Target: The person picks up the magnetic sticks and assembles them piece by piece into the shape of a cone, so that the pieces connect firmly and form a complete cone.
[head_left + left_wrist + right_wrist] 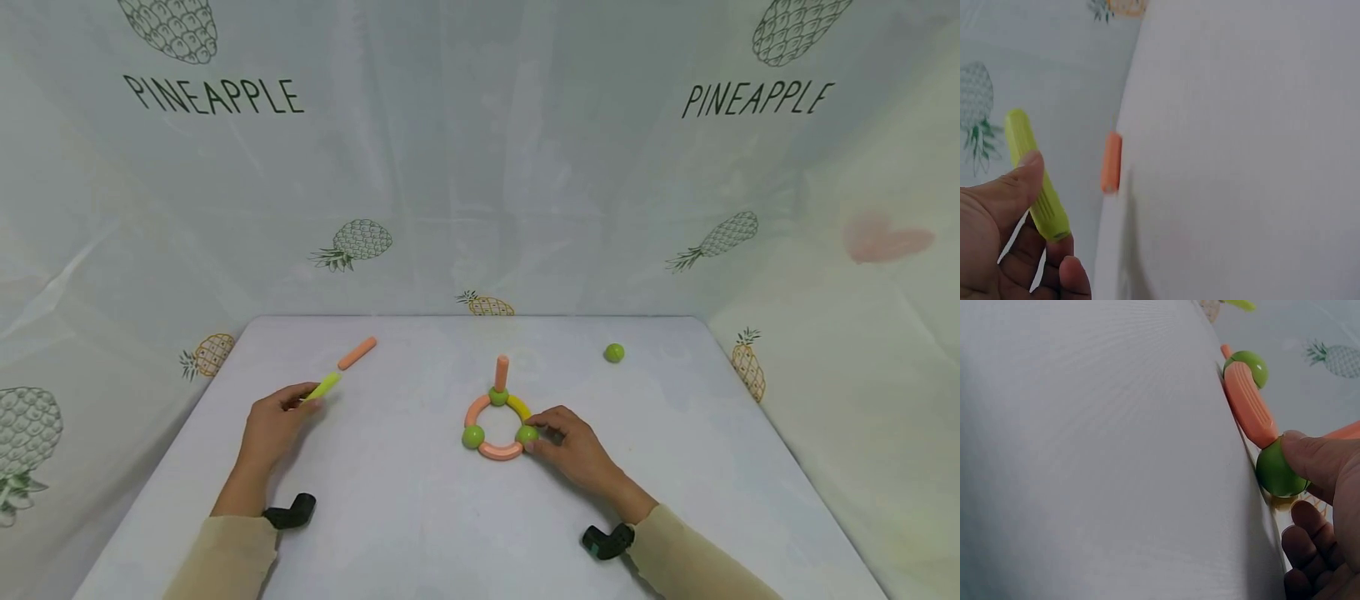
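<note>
White tabletop (405,525) stretches from the left hand (276,423), pinching a lime stick (326,385), to the right hand (576,448), gripping a ring's (501,452) green ball (526,434); its far edge (405,317) lies beyond both.

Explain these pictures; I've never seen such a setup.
No robot here: the left grip and right grip are a person's bare hands. The wide picture comes from a head-worn camera; the other two come from a small black camera on each wrist.

The left grip pinches a straight yellow-green plastic-looking rod. The right grip pinches one shiny green ball of a ring: three such balls, two curved orange pieces and a curved yellow piece. A straight orange rod extends from its far ball.

Also on the white table lie a loose orange rod and a loose green ball.
</note>
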`<state>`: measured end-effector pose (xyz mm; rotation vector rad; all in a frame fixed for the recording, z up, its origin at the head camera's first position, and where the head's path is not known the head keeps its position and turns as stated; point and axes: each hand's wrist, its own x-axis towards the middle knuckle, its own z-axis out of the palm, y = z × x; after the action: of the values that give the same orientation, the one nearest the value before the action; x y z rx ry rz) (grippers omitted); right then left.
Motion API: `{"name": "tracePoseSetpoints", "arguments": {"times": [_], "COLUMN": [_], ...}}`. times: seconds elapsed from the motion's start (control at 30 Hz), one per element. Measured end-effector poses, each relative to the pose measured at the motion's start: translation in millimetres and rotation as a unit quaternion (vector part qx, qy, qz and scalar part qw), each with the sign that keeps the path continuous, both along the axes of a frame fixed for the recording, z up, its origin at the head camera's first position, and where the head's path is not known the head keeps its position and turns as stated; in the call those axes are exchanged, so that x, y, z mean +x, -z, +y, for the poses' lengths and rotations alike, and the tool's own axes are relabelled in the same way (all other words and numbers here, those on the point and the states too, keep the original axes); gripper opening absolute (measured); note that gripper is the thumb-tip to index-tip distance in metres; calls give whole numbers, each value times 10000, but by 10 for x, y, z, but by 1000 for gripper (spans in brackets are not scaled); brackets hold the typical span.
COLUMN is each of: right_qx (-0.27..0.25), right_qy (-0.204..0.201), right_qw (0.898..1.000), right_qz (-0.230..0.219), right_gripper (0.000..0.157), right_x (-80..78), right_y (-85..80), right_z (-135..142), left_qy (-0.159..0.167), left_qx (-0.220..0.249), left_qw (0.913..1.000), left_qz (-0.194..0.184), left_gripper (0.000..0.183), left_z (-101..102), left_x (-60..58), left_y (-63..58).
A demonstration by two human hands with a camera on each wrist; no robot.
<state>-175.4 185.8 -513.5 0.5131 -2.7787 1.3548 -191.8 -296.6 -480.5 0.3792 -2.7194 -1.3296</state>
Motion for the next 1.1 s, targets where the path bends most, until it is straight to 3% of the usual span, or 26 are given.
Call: {"name": "tracePoseSetpoints", "arguments": {"times": [0.2,0.53,0.9,1.1], "right_qx": [4,70,84,74], "right_qy": [-28,39,76,18], "right_qw": [10000,10000,9999,10000], "right_qz": [58,3,-80,-3], "right_gripper": [29,29,30,30], "right_x": [-12,-19,-16,-15], "right_y": [9,8,14,14], "right_z": [0,-19,-13,-2], "left_qy": [349,948,1331,1527], "left_qx": [644,1551,1849,1681], "left_qw": [9970,9828,9721,9720], "left_qz": [248,315,555,600], "left_gripper": [46,41,33,29], "left_z": [361,957,1568,1818], "left_x": [-4,24,101,152], "left_y": [-65,-80,-60,-48]}}
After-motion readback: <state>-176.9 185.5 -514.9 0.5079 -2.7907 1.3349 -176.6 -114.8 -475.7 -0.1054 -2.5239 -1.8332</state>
